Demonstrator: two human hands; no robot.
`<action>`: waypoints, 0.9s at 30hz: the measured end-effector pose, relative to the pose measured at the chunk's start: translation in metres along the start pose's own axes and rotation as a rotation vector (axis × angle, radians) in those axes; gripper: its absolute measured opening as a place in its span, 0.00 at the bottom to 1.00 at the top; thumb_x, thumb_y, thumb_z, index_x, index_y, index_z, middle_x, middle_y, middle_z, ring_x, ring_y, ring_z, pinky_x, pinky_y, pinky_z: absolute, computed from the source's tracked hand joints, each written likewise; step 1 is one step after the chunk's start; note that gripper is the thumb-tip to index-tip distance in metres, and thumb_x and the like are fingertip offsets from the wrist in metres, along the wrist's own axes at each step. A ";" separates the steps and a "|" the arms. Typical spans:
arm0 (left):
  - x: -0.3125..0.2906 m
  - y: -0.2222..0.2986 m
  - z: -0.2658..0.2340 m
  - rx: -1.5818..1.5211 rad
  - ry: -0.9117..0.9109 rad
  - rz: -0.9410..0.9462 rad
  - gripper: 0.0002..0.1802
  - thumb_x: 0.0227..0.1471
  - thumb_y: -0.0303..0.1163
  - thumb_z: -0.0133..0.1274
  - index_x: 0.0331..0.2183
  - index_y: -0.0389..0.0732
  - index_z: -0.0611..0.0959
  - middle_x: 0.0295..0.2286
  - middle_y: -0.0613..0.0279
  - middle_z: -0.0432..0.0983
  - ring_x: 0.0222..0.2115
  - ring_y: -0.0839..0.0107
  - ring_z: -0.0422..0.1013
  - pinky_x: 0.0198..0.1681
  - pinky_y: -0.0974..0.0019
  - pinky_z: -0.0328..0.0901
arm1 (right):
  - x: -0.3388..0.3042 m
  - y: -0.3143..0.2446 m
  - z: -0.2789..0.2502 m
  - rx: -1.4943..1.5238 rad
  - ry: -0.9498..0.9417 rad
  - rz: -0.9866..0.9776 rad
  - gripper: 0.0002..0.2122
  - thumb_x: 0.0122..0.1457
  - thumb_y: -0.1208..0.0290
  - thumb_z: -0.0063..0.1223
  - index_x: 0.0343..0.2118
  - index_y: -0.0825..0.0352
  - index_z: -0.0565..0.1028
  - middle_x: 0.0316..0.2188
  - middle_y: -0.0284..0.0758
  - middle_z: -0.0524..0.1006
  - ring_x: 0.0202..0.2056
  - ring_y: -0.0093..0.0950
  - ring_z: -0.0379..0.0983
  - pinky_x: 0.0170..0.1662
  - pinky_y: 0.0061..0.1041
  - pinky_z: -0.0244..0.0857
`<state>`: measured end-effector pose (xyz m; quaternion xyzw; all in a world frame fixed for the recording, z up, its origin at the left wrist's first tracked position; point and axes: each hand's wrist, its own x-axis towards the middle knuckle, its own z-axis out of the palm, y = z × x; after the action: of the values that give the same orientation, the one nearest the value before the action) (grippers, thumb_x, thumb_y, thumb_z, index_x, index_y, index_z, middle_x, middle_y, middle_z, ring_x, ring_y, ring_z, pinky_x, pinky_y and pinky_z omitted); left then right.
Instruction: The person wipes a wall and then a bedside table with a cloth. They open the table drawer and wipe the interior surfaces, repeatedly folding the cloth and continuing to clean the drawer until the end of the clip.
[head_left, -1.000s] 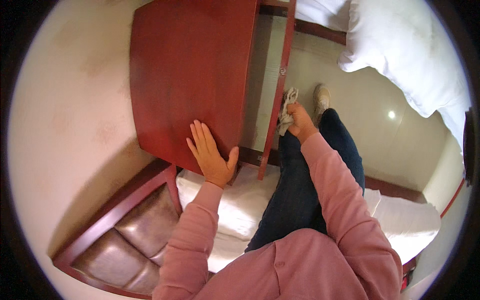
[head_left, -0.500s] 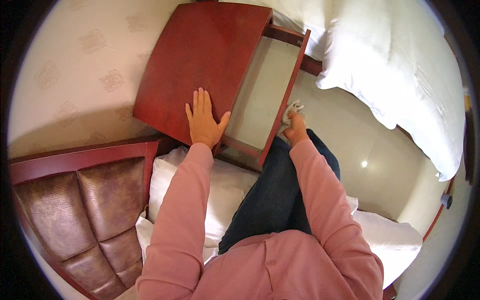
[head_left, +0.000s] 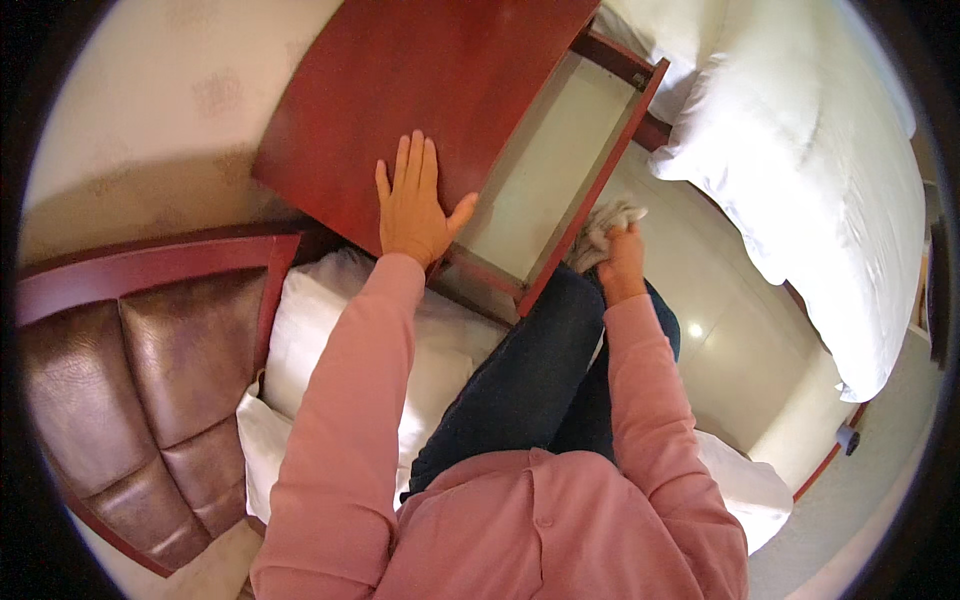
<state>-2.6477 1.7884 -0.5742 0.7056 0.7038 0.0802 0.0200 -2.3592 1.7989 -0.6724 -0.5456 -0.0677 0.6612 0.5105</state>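
Note:
My left hand point(head_left: 416, 207) lies flat with its fingers spread on the top of a red-brown wooden nightstand point(head_left: 400, 95). Beside that hand, the nightstand's drawer point(head_left: 545, 165) is pulled out, showing its pale, bare bottom. My right hand point(head_left: 624, 262) is closed round a crumpled grey-white cloth point(head_left: 603, 227), just outside the drawer's front panel point(head_left: 600, 185) and above my knee. Part of the cloth bunches out past the fingers. Whether the cloth touches the drawer front, I cannot tell.
Brown padded headboard point(head_left: 80, 350) at the left, with a white pillow point(head_left: 330, 310) beside it. White bedding point(head_left: 790, 140) hangs from another bed at the right. Shiny floor tiles point(head_left: 735, 300) lie between. A patterned wall point(head_left: 150, 120) stands behind the nightstand.
The view has shifted, so the nightstand sits higher in it. My right hand has drawn a little away from the drawer front with the cloth. My left hand stays flat on the top.

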 end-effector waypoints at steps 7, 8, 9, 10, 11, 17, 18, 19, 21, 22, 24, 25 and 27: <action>0.001 0.001 0.002 -0.003 0.016 -0.026 0.46 0.50 0.56 0.51 0.60 0.34 0.58 0.63 0.52 0.49 0.65 0.59 0.43 0.65 0.47 0.36 | -0.036 -0.062 0.054 -0.378 -0.076 -0.455 0.30 0.52 0.82 0.44 0.61 0.66 0.54 0.54 0.44 0.64 0.52 0.40 0.66 0.52 0.31 0.65; 0.001 0.001 0.001 -0.010 0.021 -0.026 0.46 0.50 0.56 0.51 0.60 0.34 0.59 0.63 0.52 0.49 0.65 0.59 0.43 0.65 0.47 0.36 | -0.036 -0.068 0.063 -0.434 -0.084 -0.527 0.30 0.52 0.82 0.44 0.61 0.67 0.55 0.54 0.45 0.64 0.53 0.40 0.65 0.52 0.31 0.64; 0.001 0.001 0.001 -0.016 0.017 -0.029 0.46 0.50 0.56 0.51 0.60 0.34 0.59 0.63 0.53 0.49 0.65 0.59 0.43 0.65 0.47 0.36 | -0.033 -0.074 0.073 -0.566 -0.099 -0.653 0.30 0.51 0.81 0.45 0.60 0.68 0.55 0.55 0.46 0.64 0.53 0.42 0.65 0.53 0.32 0.63; 0.002 0.001 0.001 -0.019 0.027 -0.027 0.47 0.50 0.57 0.50 0.60 0.34 0.59 0.63 0.53 0.49 0.65 0.59 0.43 0.65 0.47 0.36 | -0.027 -0.080 0.082 -0.692 -0.099 -0.771 0.30 0.51 0.80 0.46 0.60 0.68 0.56 0.55 0.48 0.63 0.53 0.43 0.64 0.55 0.33 0.62; 0.002 0.001 0.001 -0.022 0.028 -0.028 0.47 0.50 0.57 0.50 0.60 0.34 0.59 0.63 0.53 0.49 0.65 0.59 0.43 0.65 0.47 0.36 | -0.020 -0.084 0.092 -0.827 -0.103 -0.913 0.29 0.51 0.80 0.48 0.59 0.69 0.57 0.55 0.50 0.63 0.54 0.44 0.64 0.56 0.34 0.61; 0.001 0.000 0.003 -0.028 0.039 -0.027 0.47 0.50 0.58 0.50 0.60 0.35 0.59 0.63 0.53 0.49 0.65 0.60 0.43 0.65 0.47 0.36 | 0.040 -0.051 0.144 -1.552 -0.187 -0.954 0.26 0.56 0.75 0.48 0.59 0.69 0.59 0.59 0.54 0.57 0.59 0.51 0.56 0.63 0.39 0.50; 0.001 0.000 0.003 -0.034 0.045 -0.027 0.47 0.50 0.58 0.50 0.60 0.35 0.59 0.63 0.53 0.49 0.64 0.60 0.43 0.65 0.47 0.36 | 0.047 -0.039 0.146 -1.637 -0.221 -0.807 0.26 0.57 0.75 0.46 0.59 0.69 0.58 0.60 0.54 0.55 0.60 0.52 0.54 0.63 0.40 0.49; 0.001 0.000 0.003 -0.029 0.034 -0.028 0.47 0.50 0.58 0.50 0.60 0.35 0.58 0.63 0.53 0.49 0.64 0.60 0.43 0.65 0.47 0.36 | 0.055 -0.027 0.146 -1.716 -0.255 -0.657 0.25 0.59 0.74 0.43 0.60 0.69 0.58 0.61 0.54 0.53 0.61 0.52 0.51 0.64 0.41 0.48; 0.001 0.000 0.002 -0.019 0.020 -0.035 0.48 0.50 0.58 0.50 0.61 0.35 0.58 0.63 0.53 0.49 0.65 0.60 0.43 0.65 0.47 0.36 | 0.063 0.005 0.143 -1.868 -0.248 -0.557 0.24 0.61 0.74 0.39 0.61 0.70 0.57 0.62 0.55 0.50 0.63 0.53 0.46 0.65 0.42 0.46; 0.002 0.000 0.002 -0.029 0.016 -0.041 0.48 0.50 0.58 0.50 0.61 0.35 0.58 0.63 0.53 0.49 0.65 0.59 0.43 0.65 0.47 0.36 | 0.060 0.025 0.137 -1.943 -0.203 -0.611 0.23 0.61 0.73 0.38 0.61 0.70 0.57 0.63 0.56 0.48 0.63 0.54 0.44 0.65 0.43 0.45; 0.002 0.001 0.001 -0.051 0.008 -0.052 0.48 0.49 0.58 0.50 0.61 0.34 0.58 0.63 0.52 0.49 0.65 0.59 0.43 0.65 0.46 0.36 | 0.055 0.053 0.130 -2.039 -0.200 -0.611 0.24 0.63 0.71 0.36 0.62 0.71 0.55 0.64 0.56 0.45 0.64 0.55 0.41 0.65 0.44 0.43; 0.002 0.001 0.000 -0.054 -0.001 -0.056 0.48 0.49 0.58 0.50 0.61 0.34 0.58 0.63 0.52 0.49 0.65 0.59 0.43 0.65 0.46 0.36 | 0.050 0.066 0.129 -2.058 -0.241 -0.560 0.25 0.63 0.70 0.36 0.62 0.72 0.54 0.65 0.55 0.44 0.64 0.55 0.40 0.66 0.45 0.42; 0.003 0.002 -0.001 -0.055 0.003 -0.050 0.48 0.49 0.58 0.50 0.61 0.34 0.58 0.63 0.52 0.49 0.65 0.59 0.43 0.65 0.47 0.36 | 0.024 0.091 0.131 -2.450 -0.439 -0.537 0.27 0.63 0.66 0.37 0.63 0.71 0.53 0.65 0.53 0.44 0.64 0.57 0.41 0.65 0.48 0.41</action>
<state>-2.6463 1.7908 -0.5726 0.6868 0.7188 0.1001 0.0405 -2.5144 1.8351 -0.6949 -0.5068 -0.8222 0.1187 -0.2302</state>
